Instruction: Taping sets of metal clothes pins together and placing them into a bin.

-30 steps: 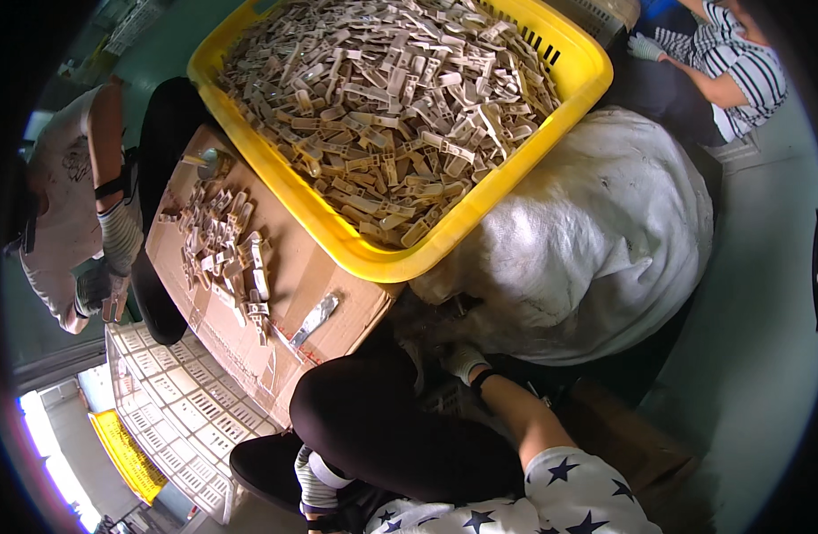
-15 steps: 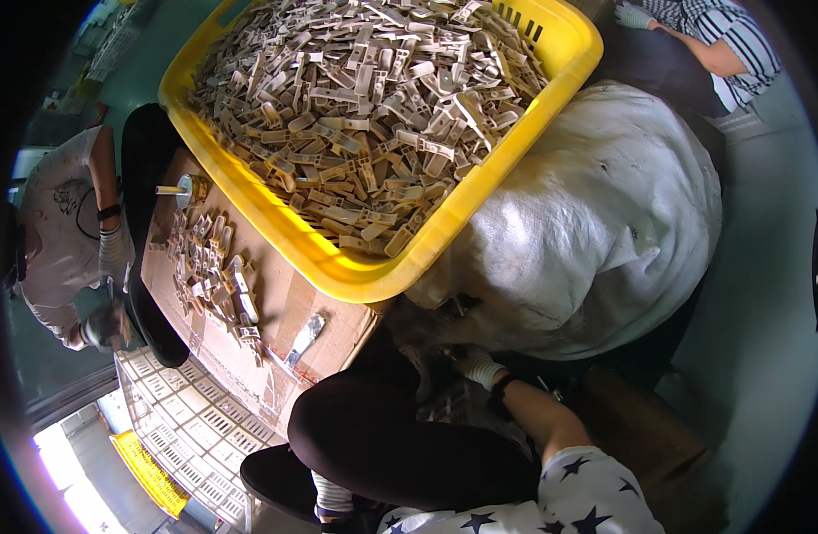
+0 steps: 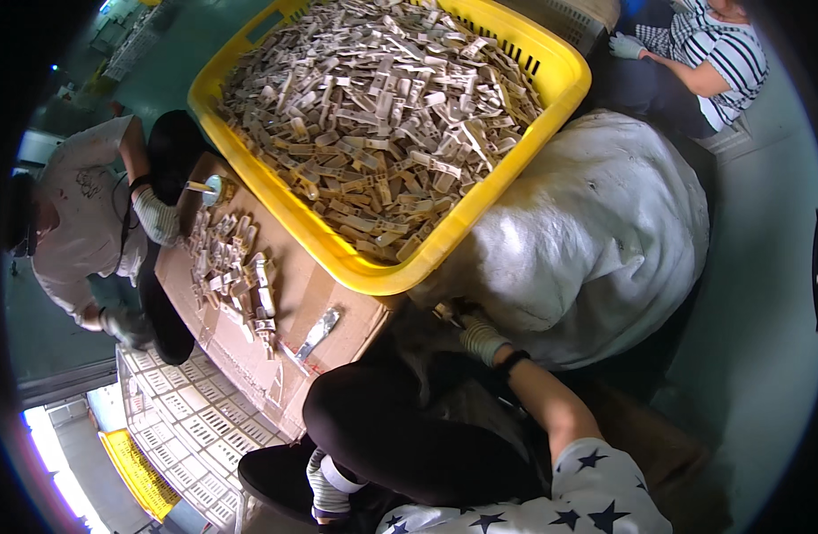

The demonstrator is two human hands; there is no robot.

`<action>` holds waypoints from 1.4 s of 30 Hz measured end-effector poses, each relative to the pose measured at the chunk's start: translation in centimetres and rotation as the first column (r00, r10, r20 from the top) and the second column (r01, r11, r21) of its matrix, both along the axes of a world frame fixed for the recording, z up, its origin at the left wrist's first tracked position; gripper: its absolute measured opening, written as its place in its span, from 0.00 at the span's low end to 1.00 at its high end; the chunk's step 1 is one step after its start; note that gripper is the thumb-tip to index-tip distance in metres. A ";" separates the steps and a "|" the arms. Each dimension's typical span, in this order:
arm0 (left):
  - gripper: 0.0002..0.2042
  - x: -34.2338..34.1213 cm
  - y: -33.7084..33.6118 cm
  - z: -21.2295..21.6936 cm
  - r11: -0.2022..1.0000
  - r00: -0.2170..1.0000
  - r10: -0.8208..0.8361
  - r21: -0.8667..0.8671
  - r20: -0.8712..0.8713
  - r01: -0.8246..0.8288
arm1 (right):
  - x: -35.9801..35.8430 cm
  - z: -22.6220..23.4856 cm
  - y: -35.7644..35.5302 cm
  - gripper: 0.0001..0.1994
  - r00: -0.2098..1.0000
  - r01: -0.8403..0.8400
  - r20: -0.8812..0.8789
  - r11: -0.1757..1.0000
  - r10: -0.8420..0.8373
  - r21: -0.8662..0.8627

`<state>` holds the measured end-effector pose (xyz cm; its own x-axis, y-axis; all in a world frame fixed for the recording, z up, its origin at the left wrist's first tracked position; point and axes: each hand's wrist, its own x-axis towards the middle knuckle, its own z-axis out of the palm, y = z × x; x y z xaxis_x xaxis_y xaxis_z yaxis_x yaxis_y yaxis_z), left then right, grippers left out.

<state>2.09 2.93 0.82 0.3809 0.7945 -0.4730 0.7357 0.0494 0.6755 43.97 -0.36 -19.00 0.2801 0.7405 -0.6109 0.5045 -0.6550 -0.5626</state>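
Observation:
My right hand (image 3: pixel 482 340), in a striped knit glove, is beside the lower edge of a white woven sack (image 3: pixel 596 240). Its fingers are closed on a small beige plastic piece (image 3: pixel 443 311), partly lost in shadow. My left hand (image 3: pixel 327 488), also gloved, is low beside my bent knee. Its fingers curl by a pale rounded thing that I cannot make out. Ahead, a yellow basket (image 3: pixel 386 281) is heaped with beige plastic clip-like pieces (image 3: pixel 382 116). More such pieces (image 3: pixel 235 271) lie on the cardboard (image 3: pixel 315 303).
A flat metal blade-like tool (image 3: pixel 318 333) and a small round tin with a stick (image 3: pixel 215 190) rest on the cardboard. White slatted crates (image 3: pixel 191 418) stand at lower left. Co-workers sit at left (image 3: pixel 88 205) and far right (image 3: pixel 711 62).
My right hand has risen toward the sack with the piece. My left hand has come further into view with the pale thing. The left co-worker's hand has moved to the loose pieces.

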 end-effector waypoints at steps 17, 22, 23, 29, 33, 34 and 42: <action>0.09 0.4 26.3 7.5 0.769 0.227 0.610 -0.499 0.759 -0.399 | 3.1 28.5 -0.2 0.14 0.949 -0.313 0.005 0.943 0.314 0.111; 0.07 -0.5 27.6 8.9 0.721 0.196 0.670 -0.565 0.716 -0.401 | 2.3 41.2 6.6 0.14 0.897 -0.415 0.010 0.837 0.441 0.357; 0.07 -0.4 27.8 9.0 0.724 0.219 0.668 -0.551 0.712 -0.415 | 1.9 41.6 8.9 0.13 0.879 -0.458 0.092 0.773 0.468 0.439; 0.09 -1.5 29.7 8.7 0.700 0.160 0.702 -0.632 0.694 -0.333 | -4.6 41.6 27.3 0.11 0.663 -0.725 0.467 0.657 0.584 0.208; 0.08 -2.0 30.5 9.6 0.730 0.081 0.662 -0.616 0.745 -0.296 | -9.3 38.1 37.1 0.15 0.078 -0.868 0.859 0.458 0.506 -0.191; 0.08 -2.8 31.0 10.1 0.729 0.061 0.656 -0.610 0.752 -0.310 | -10.7 38.5 38.6 0.13 -0.035 -0.866 0.811 0.388 0.585 -0.317; 0.07 -5.7 37.5 18.4 0.877 -0.078 0.434 -0.441 0.898 -0.192 | -15.7 34.5 44.7 0.11 -0.361 -0.786 0.792 0.297 0.492 -0.543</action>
